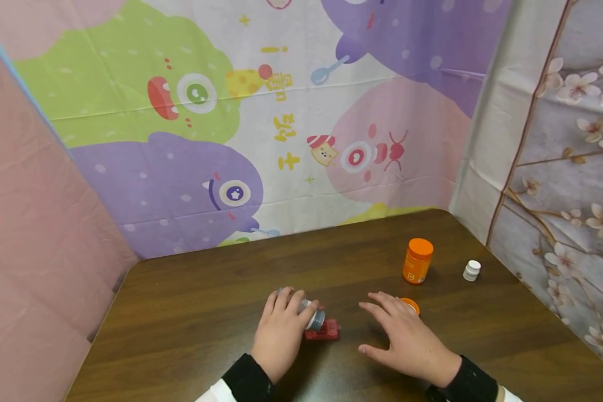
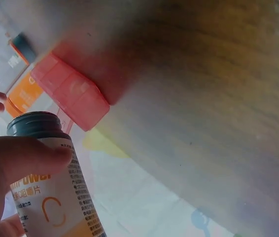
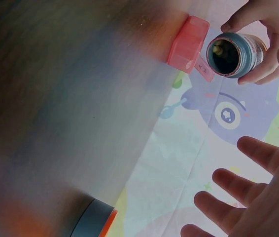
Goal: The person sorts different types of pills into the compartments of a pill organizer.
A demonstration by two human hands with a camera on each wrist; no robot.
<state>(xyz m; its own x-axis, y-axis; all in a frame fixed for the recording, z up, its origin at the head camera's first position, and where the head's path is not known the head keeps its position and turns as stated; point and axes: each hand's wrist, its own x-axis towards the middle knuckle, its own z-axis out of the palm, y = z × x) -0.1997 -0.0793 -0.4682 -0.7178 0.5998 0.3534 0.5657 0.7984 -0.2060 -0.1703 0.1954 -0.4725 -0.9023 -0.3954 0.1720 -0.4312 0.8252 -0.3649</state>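
My left hand (image 1: 281,329) grips a white-labelled pill bottle (image 1: 312,315) with a dark neck, tilted toward the right. In the right wrist view its mouth is uncapped, and a small yellowish piece shows inside. Right below the mouth lies a translucent red pill box (image 1: 326,330) on the table; a lettered flap (image 3: 204,69) sticks out from it. My right hand (image 1: 407,338) hovers to the right, fingers spread and holding nothing. Partly hidden behind it is a dark cap with an orange inside (image 1: 412,305), also seen edge-on in the right wrist view.
Farther back on the right of the brown wooden table (image 1: 196,312) stands an orange jar (image 1: 417,261) with its lid on. A small white bottle (image 1: 472,271) stands right of it. Cartoon-printed cloth (image 1: 291,195) hangs along the back edge.
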